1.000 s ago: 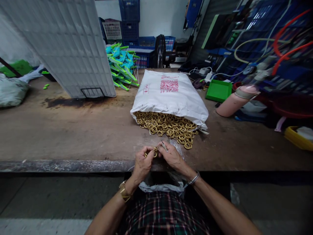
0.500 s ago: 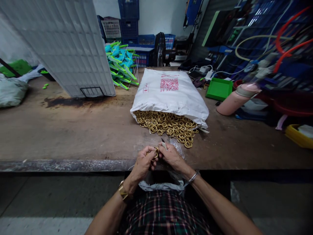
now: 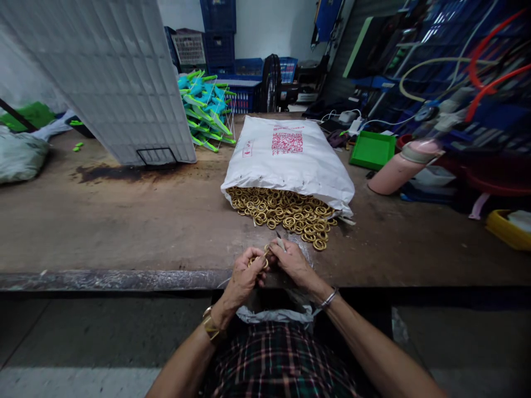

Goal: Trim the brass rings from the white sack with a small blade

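Near the table's front edge my left hand is closed on gold-coloured rings. My right hand meets it, thumb and finger pinching at another gold ring between the hands. A small knife with a pale handle and dark tip sticks up from the fingers of my right hand. Just beyond, a heap of gold rings spills from the mouth of a white woven sack with red print. An open plastic bag hangs below my hands, its inside dark.
A ribbed pale panel stands tilted on the wooden table, beside green and turquoise plastic parts. To the right are a green tray, a pink bottle, a yellow bin and hoses.
The ring between my hands has shifted up toward my right fingers, slightly apart from those in my left hand. The knife has tilted a little. Sack and heap look unmoved.
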Demonstrator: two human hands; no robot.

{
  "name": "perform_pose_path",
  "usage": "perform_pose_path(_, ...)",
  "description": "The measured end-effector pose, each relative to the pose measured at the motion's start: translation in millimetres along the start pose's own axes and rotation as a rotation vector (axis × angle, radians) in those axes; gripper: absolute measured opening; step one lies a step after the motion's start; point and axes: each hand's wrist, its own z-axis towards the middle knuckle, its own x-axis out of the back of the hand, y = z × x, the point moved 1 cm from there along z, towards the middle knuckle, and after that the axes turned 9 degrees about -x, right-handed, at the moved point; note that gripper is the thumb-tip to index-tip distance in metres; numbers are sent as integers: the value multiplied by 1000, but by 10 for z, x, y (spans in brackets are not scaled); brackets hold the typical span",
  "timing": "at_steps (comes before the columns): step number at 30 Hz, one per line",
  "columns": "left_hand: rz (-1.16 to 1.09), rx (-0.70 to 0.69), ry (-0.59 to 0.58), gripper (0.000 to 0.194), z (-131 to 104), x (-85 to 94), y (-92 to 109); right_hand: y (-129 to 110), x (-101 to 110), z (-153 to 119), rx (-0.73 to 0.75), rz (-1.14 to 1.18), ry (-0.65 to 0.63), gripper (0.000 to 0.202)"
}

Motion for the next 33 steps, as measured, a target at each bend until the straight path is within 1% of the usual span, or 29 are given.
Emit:
perform_pose_path(3, -6, -24, 14, 35, -1, 3, -3, 30, 28, -9, 50, -196, 116, 14)
perform_pose_path(5, 5, -33, 30, 35, 1, 3, -2, 36, 42, -39, 106, -298, 167, 14)
perform_pose_path(7, 28, -38, 48, 35, 6, 2, -1, 32, 44, -78, 173, -391, 138, 15)
perform_pose_path(11, 89, -49, 66, 35, 21, -8, 6, 15, 21, -137, 272, -609, -15, 16)
perform_pose_path(14, 123, -60, 73, 33, 32, -17, 10, 2, 13, -150, 269, -672, -57, 20)
perform_pose_path(19, 144, -66, 60, 33, 19, -16, 20, 12, 24, -135, 279, -680, -115, 24)
perform_pose_path(21, 132, -62, 33, 33, -5, -20, 40, 40, 51, -95, 257, -688, -114, 24)
perform_pose_path(23, 99, -62, -19, 33, -32, -32, 74, 67, 93, -33, 218, -700, -67, 20)
perform_pose_path(26, 3, -38, -82, 32, -56, -54, 121, 71, 143, 55, 162, -633, 44, 15)
perform_pose_path(28, -90, -13, -79, 32, -50, -58, 135, 44, 134, 73, 118, -459, 71, 17)
perform_pose_path(30, -183, -3, -69, 31, -34, -54, 132, 12, 82, 48, 39, -220, 0, 22)
perform_pose_path(33, -260, -8, -72, 27, -18, -38, 120, -14, -34, -37, -136, 89, -216, 30)
